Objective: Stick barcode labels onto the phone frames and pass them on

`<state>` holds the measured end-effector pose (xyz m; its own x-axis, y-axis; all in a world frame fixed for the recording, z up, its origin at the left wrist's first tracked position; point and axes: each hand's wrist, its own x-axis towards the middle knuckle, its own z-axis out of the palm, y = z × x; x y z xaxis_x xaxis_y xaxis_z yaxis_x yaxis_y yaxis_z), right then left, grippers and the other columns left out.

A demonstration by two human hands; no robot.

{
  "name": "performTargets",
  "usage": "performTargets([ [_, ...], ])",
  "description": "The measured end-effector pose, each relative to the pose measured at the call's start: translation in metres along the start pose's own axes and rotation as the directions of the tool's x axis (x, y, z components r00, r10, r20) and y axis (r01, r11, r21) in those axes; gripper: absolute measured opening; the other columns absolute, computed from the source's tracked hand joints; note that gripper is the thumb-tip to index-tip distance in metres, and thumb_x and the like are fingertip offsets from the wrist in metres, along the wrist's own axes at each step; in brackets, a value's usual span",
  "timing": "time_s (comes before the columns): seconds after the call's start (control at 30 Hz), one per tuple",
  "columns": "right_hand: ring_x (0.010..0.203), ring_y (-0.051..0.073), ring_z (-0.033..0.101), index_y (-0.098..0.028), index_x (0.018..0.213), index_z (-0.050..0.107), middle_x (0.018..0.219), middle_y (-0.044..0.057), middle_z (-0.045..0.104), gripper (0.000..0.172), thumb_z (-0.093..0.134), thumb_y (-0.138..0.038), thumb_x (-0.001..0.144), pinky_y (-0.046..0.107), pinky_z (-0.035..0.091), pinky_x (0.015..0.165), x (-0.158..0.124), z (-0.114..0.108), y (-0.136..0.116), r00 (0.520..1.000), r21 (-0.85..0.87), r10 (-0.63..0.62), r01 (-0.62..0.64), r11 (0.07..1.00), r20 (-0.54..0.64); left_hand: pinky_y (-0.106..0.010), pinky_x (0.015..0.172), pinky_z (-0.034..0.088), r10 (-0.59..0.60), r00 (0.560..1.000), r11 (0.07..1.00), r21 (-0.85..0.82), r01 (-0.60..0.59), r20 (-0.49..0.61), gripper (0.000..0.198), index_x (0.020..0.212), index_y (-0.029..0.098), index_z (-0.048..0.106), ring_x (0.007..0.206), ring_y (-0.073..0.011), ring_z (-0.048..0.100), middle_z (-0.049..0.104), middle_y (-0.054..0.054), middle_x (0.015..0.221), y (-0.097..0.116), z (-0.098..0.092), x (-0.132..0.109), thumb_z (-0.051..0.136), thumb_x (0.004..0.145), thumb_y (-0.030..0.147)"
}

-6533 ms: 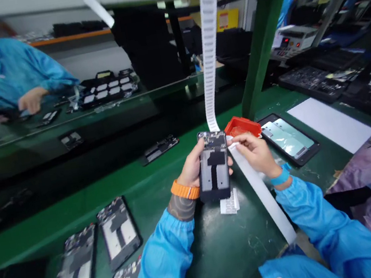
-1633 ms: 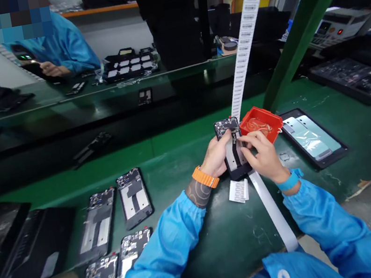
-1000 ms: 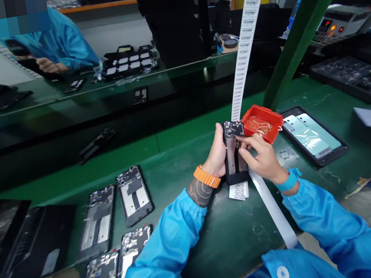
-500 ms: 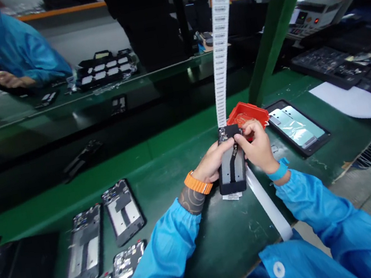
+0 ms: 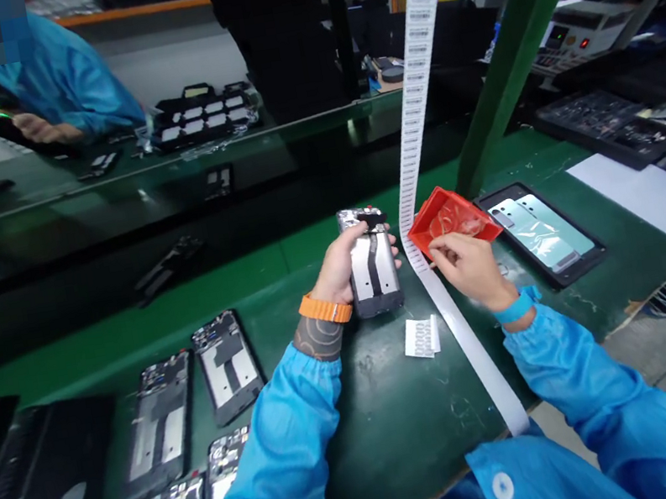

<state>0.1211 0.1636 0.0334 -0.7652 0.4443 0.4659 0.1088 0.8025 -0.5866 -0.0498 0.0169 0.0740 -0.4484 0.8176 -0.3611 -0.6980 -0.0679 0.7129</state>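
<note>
A dark rectangular phone frame [image 5: 373, 272] of bare metal plates and circuitry is held above the green worktop [image 5: 399, 417] in the left hand [image 5: 336, 270]. The grip is closed about it, with the fingers wrapped round the back to its right edge. The frame is kept nearly upright with its open inner face turned toward the wearer, probably so that the inside can be looked over. The right hand [image 5: 470, 269] is set just to the right, against a long white strip of barcode labels [image 5: 416, 112] that hangs from above and trails over the worktop's near edge. Its fingertips are drawn together at the strip's edge, but whether a label is pinched between them cannot be told, the detail being too small. A shallow red plastic tray [image 5: 451, 213] is propped just behind that hand, seemingly for easy reach. A small white sheet of labels [image 5: 423, 337] lies flat below the held frame. More bare phone frames [image 5: 228, 367] are laid out at the left, well apart from both hands, and a black tray [image 5: 576, 264] bearing a film-covered panel lies at the right. Across the line, a co-worker's hand [image 5: 41, 128] is seen at a blue sleeve.
</note>
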Motion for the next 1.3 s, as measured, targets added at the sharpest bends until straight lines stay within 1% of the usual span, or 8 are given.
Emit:
performTargets([
  [0.07, 0.072, 0.020, 0.066, -0.021, 0.090, 0.070, 0.082, 0.005, 0.073, 0.016, 0.055, -0.026, 0.094, 0.032, 0.049, 0.071, -0.003, 0.000, -0.006, 0.997, -0.045, -0.038, 0.041, 0.998, 0.066, -0.039, 0.064, 0.062, -0.097, 0.994, 0.994, 0.055, 0.094, 0.046, 0.034, 0.103, 0.006, 0.069, 0.068, -0.0228, 0.070, 0.073, -0.015, 0.085, -0.007, -0.003, 0.003, 0.049, 0.097, 0.033],
  [0.2, 0.073, 0.021, 0.067, -0.019, 0.091, 0.070, 0.083, 0.006, 0.074, 0.014, 0.056, -0.019, 0.092, 0.033, 0.047, 0.071, -0.002, -0.005, -0.003, 0.962, -0.136, 0.020, 0.018, 0.991, 0.273, -0.038, 0.061, 0.062, -0.257, 0.964, 0.959, 0.140, 0.245, 0.073, 0.033, 0.100, 0.005, 0.068, 0.065, -0.0248, 0.071, 0.070, -0.015, 0.075, -0.025, -0.004, 0.011, 0.053, 0.098, 0.034],
  [0.4, 0.074, 0.020, 0.062, -0.018, 0.091, 0.068, 0.080, 0.004, 0.067, 0.010, 0.059, -0.018, 0.088, 0.032, 0.046, 0.070, 0.010, -0.013, 0.025, 0.987, -0.154, 0.038, -0.014, 0.988, 0.157, -0.038, 0.059, 0.062, -0.303, 0.953, 0.944, 0.140, 0.297, 0.021, 0.032, 0.098, 0.008, 0.069, 0.062, -0.0235, 0.071, 0.069, -0.011, 0.072, -0.042, -0.007, 0.020, 0.060, 0.096, 0.039],
  [0.6, 0.069, 0.019, 0.061, -0.018, 0.085, 0.069, 0.074, 0.003, 0.064, 0.013, 0.058, -0.022, 0.091, 0.031, 0.047, 0.067, 0.008, -0.020, 0.020, 0.999, -0.196, 0.036, -0.036, 0.980, -0.005, -0.036, 0.058, 0.060, -0.358, 0.895, 0.931, 0.026, 0.364, 0.266, 0.064, 0.116, 0.008, 0.069, 0.059, -0.0240, 0.071, 0.072, -0.014, 0.073, -0.051, 0.005, 0.030, 0.032, 0.103, 0.058],
  [0.73, 0.091, 0.024, 0.068, -0.017, 0.108, 0.070, 0.100, 0.010, 0.073, 0.026, 0.047, -0.018, 0.095, 0.036, 0.054, 0.082, -0.014, -0.006, 0.012, 0.986, -0.258, 0.011, 0.033, 0.966, 0.165, -0.034, 0.055, 0.059, -0.425, 0.864, 0.900, 0.025, 0.434, 0.270, 0.079, 0.107, 0.007, 0.071, 0.056, -0.0219, 0.068, 0.071, -0.014, 0.068, -0.056, 0.008, 0.036, 0.022, 0.100, 0.069],
  [0.9, 0.120, 0.027, 0.065, -0.014, 0.128, 0.064, 0.132, 0.015, 0.066, 0.040, 0.043, -0.015, 0.095, 0.041, 0.055, 0.102, -0.032, 0.021, 0.034, 0.974, -0.321, 0.048, 0.027, 0.947, 0.223, -0.036, 0.056, 0.059, -0.389, 0.899, 0.919, 0.023, 0.393, 0.199, 0.081, 0.105, 0.007, 0.071, 0.057, -0.0233, 0.068, 0.071, -0.015, 0.069, -0.047, -0.009, 0.029, 0.022, 0.099, 0.071],
  [1.1, 0.118, 0.026, 0.066, -0.021, 0.138, 0.059, 0.144, 0.010, 0.058, 0.043, 0.049, -0.024, 0.097, 0.039, 0.060, 0.094, -0.026, 0.029, 0.034, 0.973, -0.386, 0.130, -0.047, 0.921, 0.190, -0.038, 0.057, 0.060, -0.410, 0.892, 0.911, 0.034, 0.412, 0.189, 0.081, 0.107, 0.006, 0.072, 0.058, -0.0244, 0.069, 0.071, -0.017, 0.071, -0.042, -0.018, 0.027, 0.026, 0.098, 0.072],
  [1.3, 0.121, 0.028, 0.063, -0.014, 0.144, 0.049, 0.143, 0.015, 0.056, 0.049, 0.050, -0.023, 0.096, 0.037, 0.057, 0.093, -0.024, 0.028, 0.021, 0.955, -0.447, 0.228, -0.123, 0.886, 0.189, -0.035, 0.056, 0.059, -0.438, 0.884, 0.898, 0.041, 0.438, 0.162, 0.075, 0.104, 0.007, 0.071, 0.057, -0.0233, 0.068, 0.070, -0.014, 0.067, -0.038, -0.011, 0.023, 0.026, 0.100, 0.066],
])
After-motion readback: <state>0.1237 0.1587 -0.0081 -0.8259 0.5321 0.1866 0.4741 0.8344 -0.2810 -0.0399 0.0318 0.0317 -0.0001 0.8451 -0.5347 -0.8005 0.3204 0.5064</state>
